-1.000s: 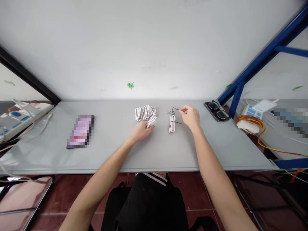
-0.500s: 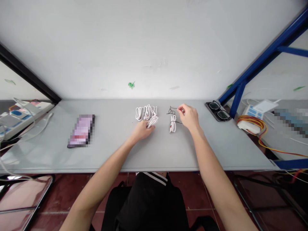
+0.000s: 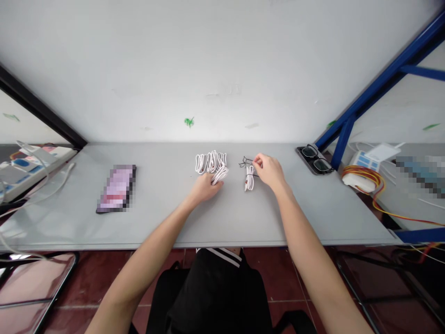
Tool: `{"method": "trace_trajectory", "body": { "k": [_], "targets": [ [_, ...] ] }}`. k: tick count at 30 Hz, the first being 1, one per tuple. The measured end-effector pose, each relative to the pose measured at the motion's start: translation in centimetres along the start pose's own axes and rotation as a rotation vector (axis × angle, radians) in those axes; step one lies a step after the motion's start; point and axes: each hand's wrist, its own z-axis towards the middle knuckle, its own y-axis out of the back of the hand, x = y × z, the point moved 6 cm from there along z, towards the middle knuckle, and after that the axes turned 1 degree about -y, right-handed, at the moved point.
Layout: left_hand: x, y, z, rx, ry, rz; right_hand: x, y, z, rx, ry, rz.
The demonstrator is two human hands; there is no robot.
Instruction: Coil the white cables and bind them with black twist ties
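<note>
My left hand point(image 3: 206, 187) is closed around a bundled white cable point(image 3: 220, 174), held just above the table in front of other coiled white cables point(image 3: 211, 161). My right hand point(image 3: 267, 168) pinches at the small pile of thin black twist ties point(image 3: 245, 162); its fingertips touch the pile's right side, and whether one tie is between them is too small to be sure. Just below that pile lies another white cable bundle point(image 3: 250, 179), with a black tie around its middle and a reddish spot at its lower end.
A phone point(image 3: 116, 188) lies on the grey table point(image 3: 160, 222) at left. Glasses point(image 3: 317, 159) rest on a dark flat object at right. Power strips with cords stand at both sides, and a blue metal frame point(image 3: 344, 139) rises at right.
My right hand has shifted slightly left and closer to the black ties, and the pile has spread a little leftward. My left hand stays in place with its cable.
</note>
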Motion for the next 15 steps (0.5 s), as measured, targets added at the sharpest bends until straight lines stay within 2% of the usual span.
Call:
{"method": "trace_trajectory", "body": {
  "k": [7, 11, 15],
  "targets": [
    [0.1, 0.0, 0.0, -0.001, 0.011, -0.001, -0.2, 0.1, 0.0, -0.038, -0.013, 0.028],
    [0.2, -0.1, 0.1, -0.007, 0.004, -0.006, -0.2, 0.6, 0.0, -0.113, -0.017, 0.104],
    [0.0, 0.1, 0.0, -0.014, 0.020, -0.016, 0.7, 1.5, -0.2, -0.238, 0.044, 0.211]
  ]
}}
